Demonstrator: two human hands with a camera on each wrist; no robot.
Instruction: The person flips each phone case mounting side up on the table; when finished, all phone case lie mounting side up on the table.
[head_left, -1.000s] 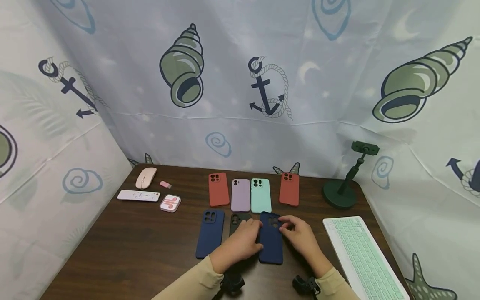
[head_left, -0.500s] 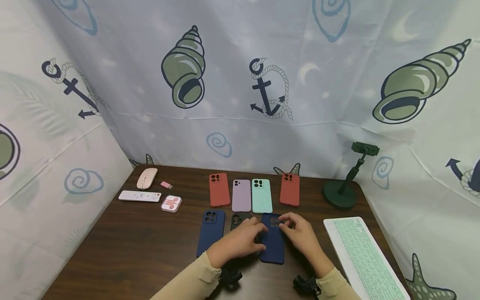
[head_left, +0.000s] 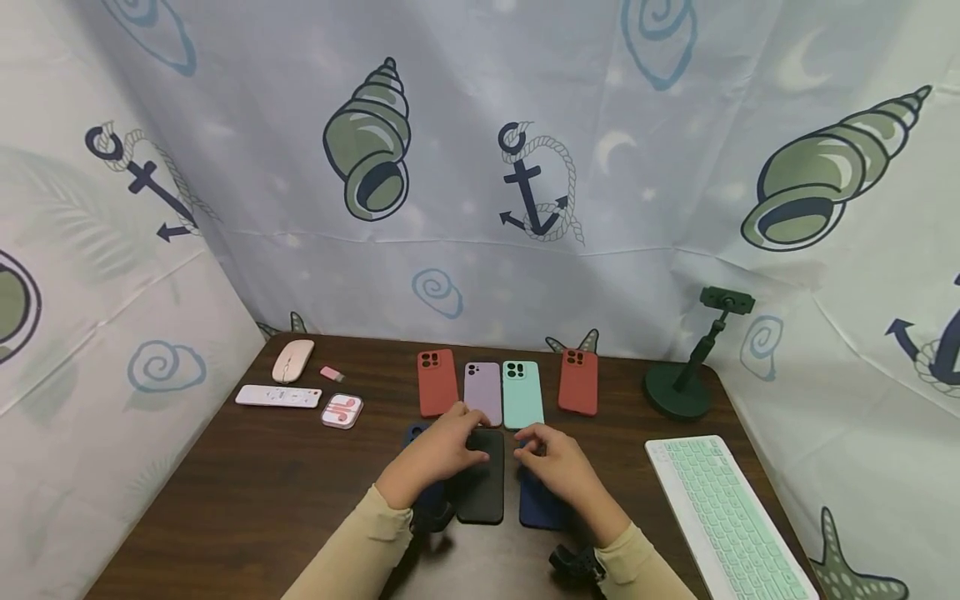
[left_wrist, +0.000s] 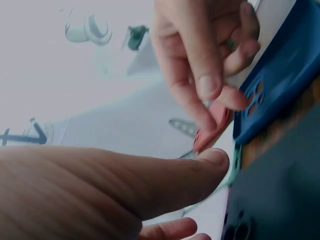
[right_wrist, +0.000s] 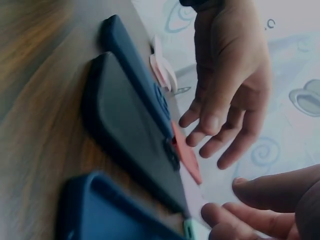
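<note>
My left hand (head_left: 442,454) hovers over a black phone case (head_left: 483,492), its thumb and fingers spread and holding nothing. To the right, my right hand (head_left: 558,467) hangs above the upper part of a navy phone case (head_left: 537,508), partly hiding it. The right wrist view has the black phone case (right_wrist: 130,125) lying on the table, the left hand (right_wrist: 235,75) raised above it with fingers loosely bent. Beyond it lies a second navy phone case (right_wrist: 132,65), mostly covered by the left hand and wrist in the head view. Camera cutouts show on the right navy case (left_wrist: 280,80) in the left wrist view.
Behind the hands stand two red cases (head_left: 437,383), a lilac case (head_left: 482,387) and a mint case (head_left: 522,396) in a row. A keyboard (head_left: 731,508) and green stand (head_left: 678,392) are at right. A mouse (head_left: 292,361), remote (head_left: 277,397) and earphone box (head_left: 342,411) lie left.
Both hands have shifted left and off the sides of the right navy case. The left hand now hovers over the black case, whose lower part has come into view.
</note>
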